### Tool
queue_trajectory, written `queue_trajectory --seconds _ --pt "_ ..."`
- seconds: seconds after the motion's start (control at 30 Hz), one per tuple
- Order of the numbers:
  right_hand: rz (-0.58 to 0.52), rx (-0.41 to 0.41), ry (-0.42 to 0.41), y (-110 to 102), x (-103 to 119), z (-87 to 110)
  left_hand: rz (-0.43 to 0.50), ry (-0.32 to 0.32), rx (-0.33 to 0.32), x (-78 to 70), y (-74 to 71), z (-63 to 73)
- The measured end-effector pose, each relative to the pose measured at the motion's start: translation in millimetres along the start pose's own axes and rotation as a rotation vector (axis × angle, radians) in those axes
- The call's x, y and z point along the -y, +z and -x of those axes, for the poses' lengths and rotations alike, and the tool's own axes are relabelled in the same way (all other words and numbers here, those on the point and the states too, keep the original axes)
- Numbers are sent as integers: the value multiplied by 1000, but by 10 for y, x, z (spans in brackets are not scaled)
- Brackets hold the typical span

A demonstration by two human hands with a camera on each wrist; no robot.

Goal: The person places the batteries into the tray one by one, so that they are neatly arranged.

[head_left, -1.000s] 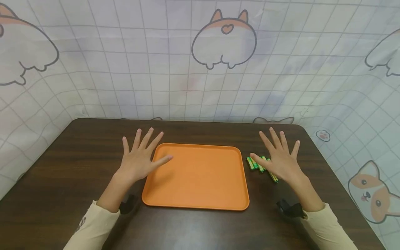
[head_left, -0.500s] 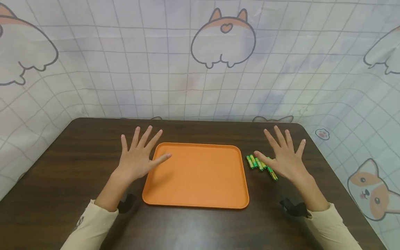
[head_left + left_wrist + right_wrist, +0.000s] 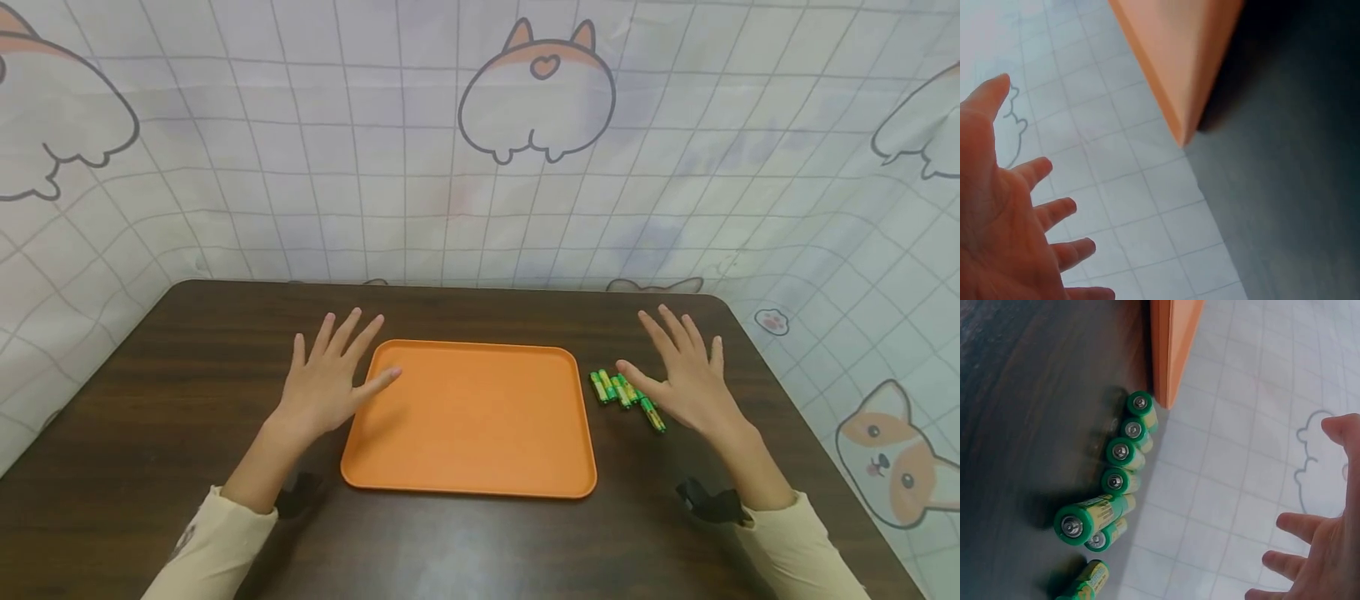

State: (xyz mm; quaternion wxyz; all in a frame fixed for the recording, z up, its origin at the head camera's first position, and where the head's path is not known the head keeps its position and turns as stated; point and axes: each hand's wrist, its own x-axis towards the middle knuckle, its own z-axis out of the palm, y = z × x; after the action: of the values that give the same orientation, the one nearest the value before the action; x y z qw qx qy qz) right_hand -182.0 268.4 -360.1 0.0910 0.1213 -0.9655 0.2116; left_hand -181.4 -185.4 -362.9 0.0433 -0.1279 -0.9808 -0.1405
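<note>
An orange tray [image 3: 472, 421] lies flat on the dark table, with nothing on it. Over its left edge hovers my left hand [image 3: 318, 392], fingers spread and holding nothing. To the tray's right, several green-and-yellow batteries [image 3: 621, 392] lie in a loose row on the table. My right hand [image 3: 690, 387] hangs above and just right of them, fingers spread, with nothing in it; it partly hides the batteries in the head view. In the right wrist view the batteries [image 3: 1121, 452] lie side by side, their metal ends showing, apart from the fingers [image 3: 1297, 526].
The dark wooden table [image 3: 465, 542] reaches back to a white gridded cloth [image 3: 420, 167] printed with cartoon corgis, which hangs behind and at both sides. Black straps [image 3: 712, 502] sit at the wrists, by the cream sleeves [image 3: 791, 546].
My right hand has drifted slightly right, uncovering more of the batteries. The left hand has shifted a little left. Tray and batteries stay in place.
</note>
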Motion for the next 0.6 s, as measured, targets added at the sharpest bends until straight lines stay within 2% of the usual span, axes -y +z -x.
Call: queue_trajectory --seconds 0.13,0.33,0.47,0.6 --pt "-58 13 -11 -9 -17 7 15 9 -31 58 38 6" --pt "-130 42 21 -13 -42 10 40 58 -63 164 85 5" --pt "-146 8 25 3 -70 19 70 94 -63 235 103 -5" --pt "-193 -55 4 37 -116 17 144 127 -65 296 131 -20"
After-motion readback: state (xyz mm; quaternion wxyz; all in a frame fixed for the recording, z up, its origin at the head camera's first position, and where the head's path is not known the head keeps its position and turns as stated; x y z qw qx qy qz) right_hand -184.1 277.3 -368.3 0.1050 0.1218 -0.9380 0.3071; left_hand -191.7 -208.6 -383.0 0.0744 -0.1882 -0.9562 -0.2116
